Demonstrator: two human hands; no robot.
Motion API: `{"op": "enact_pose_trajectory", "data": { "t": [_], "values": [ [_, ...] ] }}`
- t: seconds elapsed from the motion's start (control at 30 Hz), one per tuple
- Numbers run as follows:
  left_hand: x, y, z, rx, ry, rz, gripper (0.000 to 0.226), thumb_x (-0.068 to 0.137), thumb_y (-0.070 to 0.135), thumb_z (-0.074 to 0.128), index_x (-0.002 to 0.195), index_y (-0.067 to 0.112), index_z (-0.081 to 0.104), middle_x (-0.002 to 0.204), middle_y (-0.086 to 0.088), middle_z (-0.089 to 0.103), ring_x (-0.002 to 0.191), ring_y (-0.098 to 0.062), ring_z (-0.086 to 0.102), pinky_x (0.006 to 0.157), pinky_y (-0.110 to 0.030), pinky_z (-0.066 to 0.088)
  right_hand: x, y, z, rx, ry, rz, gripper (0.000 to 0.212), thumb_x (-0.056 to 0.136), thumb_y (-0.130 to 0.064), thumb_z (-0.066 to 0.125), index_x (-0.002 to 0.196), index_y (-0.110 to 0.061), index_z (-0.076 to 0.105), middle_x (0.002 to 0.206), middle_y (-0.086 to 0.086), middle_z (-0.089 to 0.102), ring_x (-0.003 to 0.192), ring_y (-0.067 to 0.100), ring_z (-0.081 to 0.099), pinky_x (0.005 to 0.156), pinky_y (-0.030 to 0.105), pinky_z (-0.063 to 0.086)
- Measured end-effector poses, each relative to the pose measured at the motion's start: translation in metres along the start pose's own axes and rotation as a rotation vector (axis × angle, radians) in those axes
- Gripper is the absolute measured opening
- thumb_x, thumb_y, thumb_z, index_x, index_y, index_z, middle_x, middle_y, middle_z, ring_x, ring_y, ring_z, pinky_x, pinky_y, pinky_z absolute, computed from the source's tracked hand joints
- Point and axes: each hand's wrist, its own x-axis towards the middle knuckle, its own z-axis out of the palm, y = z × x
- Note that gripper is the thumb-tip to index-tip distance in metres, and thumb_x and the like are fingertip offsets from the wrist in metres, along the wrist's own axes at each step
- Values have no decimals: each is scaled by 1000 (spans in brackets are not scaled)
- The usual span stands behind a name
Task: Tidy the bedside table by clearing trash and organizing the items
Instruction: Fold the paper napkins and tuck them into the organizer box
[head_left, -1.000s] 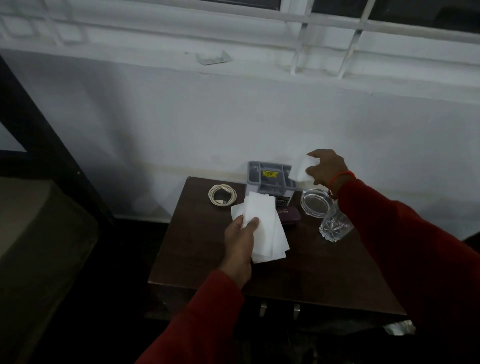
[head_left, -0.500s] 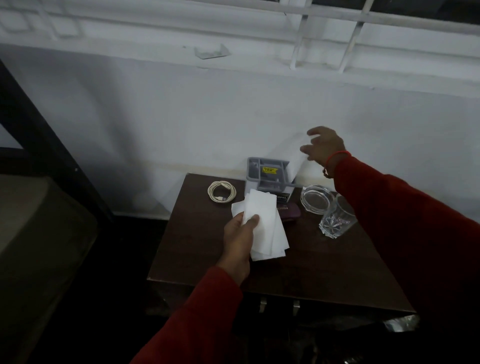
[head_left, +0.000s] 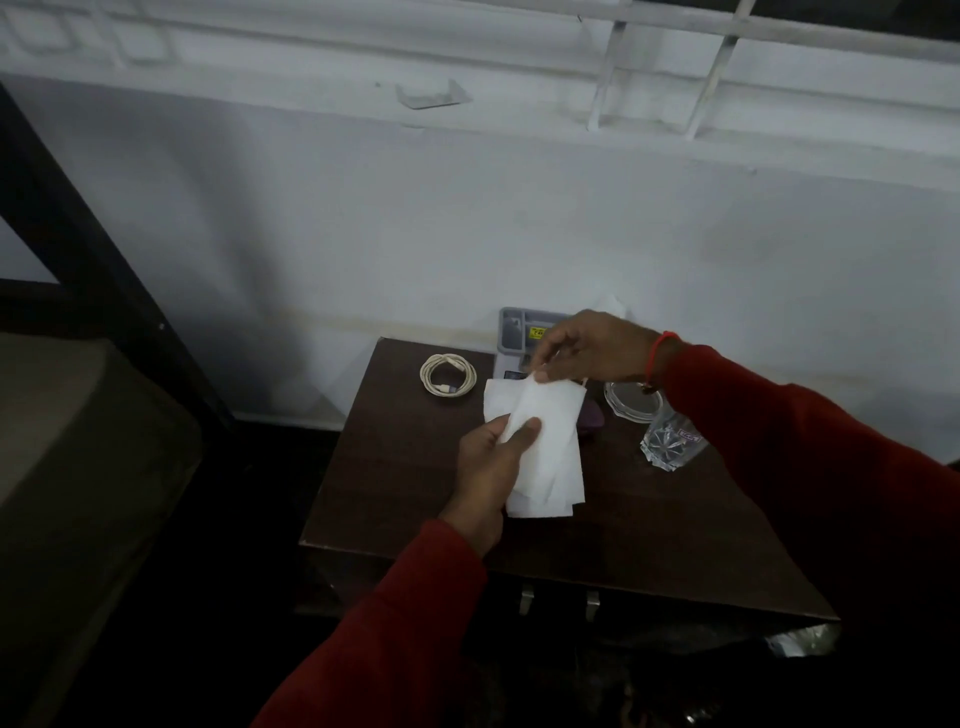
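Note:
A small dark wooden bedside table (head_left: 395, 499) stands against the white wall. My left hand (head_left: 491, 470) holds a stack of white tissues (head_left: 545, 447) above the table's middle, thumb on top. My right hand (head_left: 592, 348) pinches the top edge of a white tissue and lays it on that stack. Behind the hands stands a grey organizer box (head_left: 514, 332) with a yellow label, partly hidden. A small dark purple object (head_left: 592, 418) peeks out from under the tissues.
A coiled white cable (head_left: 448, 375) lies at the table's back left. A glass ashtray (head_left: 631, 400) and a cut-glass tumbler (head_left: 670, 441) sit at the right. A dark bed frame (head_left: 104, 270) and mattress (head_left: 78, 441) are on the left. Something shiny (head_left: 802, 639) lies below the table's right corner.
My right hand pulled a white tissue up from behind the organizer, then brought it left and down onto the stack in my left hand. The left hand stayed almost still.

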Motion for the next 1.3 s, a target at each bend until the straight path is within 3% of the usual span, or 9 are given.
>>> {"op": "enact_pose_trajectory", "data": {
  "t": [0.17, 0.33, 0.43, 0.57, 0.7, 0.87, 1.07, 1.17, 1.3],
  "values": [
    [-1, 0, -2, 28, 30, 41, 7, 90, 20, 77, 94, 25, 76, 89, 7, 78, 83, -11, 74, 63, -24, 60, -2, 9, -11, 303, -3, 94, 28, 85, -14, 77, 110, -9, 67, 87, 12, 65, 79, 18, 63, 65, 29, 51],
    [-1, 4, -2, 53, -14, 45, 9, 89, 20, 77, 93, 28, 75, 84, 14, 78, 76, -2, 73, 57, -16, 55, -4, 13, -14, 152, -150, 135, 37, 81, -11, 79, 115, -2, 67, 110, 16, 75, 100, 32, 73, 91, 50, 58],
    [0, 2, -1, 33, -16, 45, 8, 90, 18, 77, 94, 24, 76, 74, 17, 78, 65, 3, 72, 53, -15, 55, -4, 15, -24, 168, -91, 171, 31, 80, -15, 81, 108, -6, 70, 104, 15, 75, 87, 24, 72, 80, 46, 62],
    [2, 1, -2, 6, -7, 44, 6, 90, 20, 77, 95, 22, 76, 75, 17, 78, 64, 3, 72, 52, -16, 55, -5, 12, -31, 256, -222, 189, 25, 82, -8, 78, 105, -11, 69, 90, 5, 79, 73, 17, 74, 57, 28, 62],
    [1, 3, -2, -71, 70, -1, 11, 89, 27, 78, 93, 17, 79, 96, 3, 80, 88, -15, 73, 76, -32, 62, 7, 10, -47, 278, 68, 155, 19, 84, 7, 72, 77, -10, 66, 71, 7, 70, 58, 25, 67, 47, 23, 58],
    [2, 6, -4, -105, 139, -38, 6, 88, 26, 78, 87, 20, 79, 77, 15, 73, 75, -5, 63, 53, -20, 51, 23, 25, -75, 195, 553, 194, 32, 83, 4, 74, 112, 6, 63, 107, 14, 59, 59, 23, 62, 46, 16, 55],
    [4, 3, -3, -91, 120, -57, 6, 87, 27, 78, 85, 22, 78, 85, 13, 73, 80, -7, 63, 56, -22, 48, 40, 43, -77, 12, 590, 203, 17, 82, 1, 74, 95, -8, 70, 94, 15, 67, 45, 1, 61, 46, 8, 49],
    [6, 2, -4, -97, 118, -54, 9, 87, 29, 79, 89, 20, 80, 87, 11, 75, 82, -9, 66, 55, -22, 50, 46, 49, -71, -89, 610, 201, 15, 81, -3, 76, 94, -6, 72, 97, 16, 71, 57, 1, 61, 66, 19, 54],
    [7, 2, -6, -100, 116, -48, 10, 86, 29, 79, 90, 20, 80, 87, 11, 76, 85, -10, 66, 60, -24, 51, 55, 53, -64, -229, 572, 188, 23, 79, -6, 79, 101, -2, 73, 108, 18, 73, 99, 29, 67, 79, 21, 37]
  ]
}}
